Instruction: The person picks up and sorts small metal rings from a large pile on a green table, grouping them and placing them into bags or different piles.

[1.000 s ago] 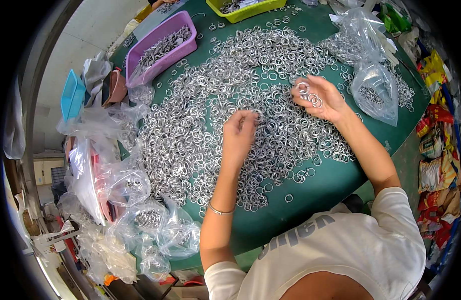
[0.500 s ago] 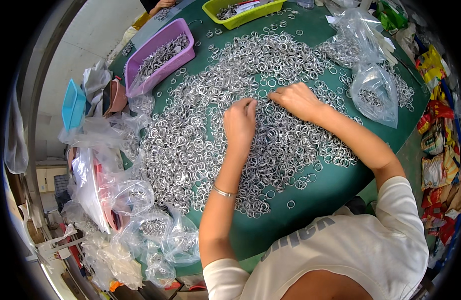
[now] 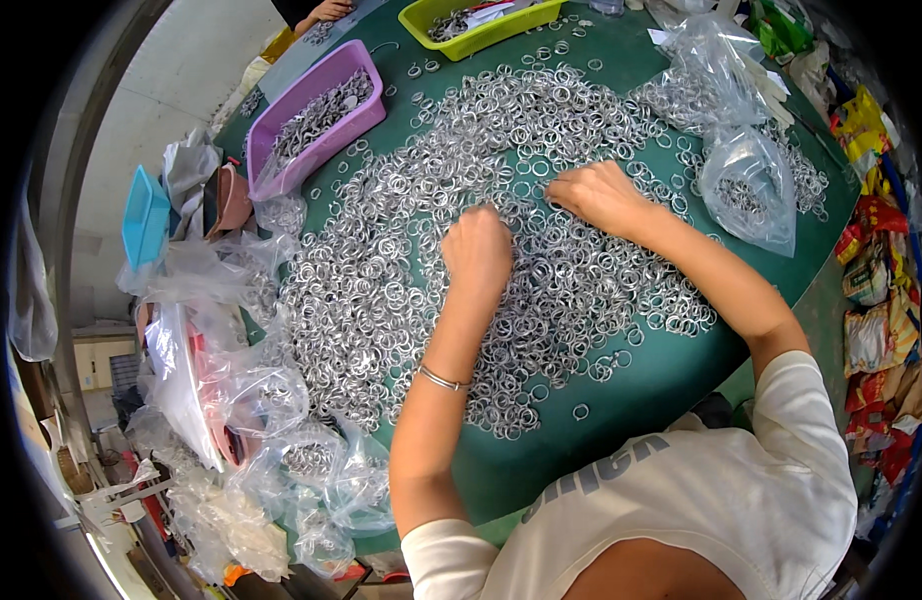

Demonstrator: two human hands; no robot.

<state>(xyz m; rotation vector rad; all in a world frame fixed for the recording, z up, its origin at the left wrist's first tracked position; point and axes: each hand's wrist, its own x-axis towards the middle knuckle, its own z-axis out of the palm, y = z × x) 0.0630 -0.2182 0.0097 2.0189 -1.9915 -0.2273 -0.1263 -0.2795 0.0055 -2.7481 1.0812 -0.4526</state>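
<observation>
A broad heap of silver metal rings (image 3: pixel 361 290) spreads over the green table (image 3: pixel 621 400). My left hand (image 3: pixel 478 250) is closed, knuckles up, over the middle of the heap; its curled fingertips are hidden beneath it. A little to the right and farther off, my right hand (image 3: pixel 596 195) has its fingers bent down and drawn together at the rings. Whatever either hand grips is too small or too covered to make out. A narrow gap with rings lies between the two hands.
At the far left stands a purple bin (image 3: pixel 316 115) of metal pieces, with a yellow-green tray (image 3: pixel 471 35) beyond it. Clear plastic bags (image 3: pixel 751 190) of rings lie at right; more bags (image 3: pixel 271 400) crowd the left edge. Another person's hand (image 3: pixel 331 10) shows at the top.
My left hand has rolled so its fingers curl under, and it sits slightly nearer to me. The right hand has shifted a little to the right, widening the gap.
</observation>
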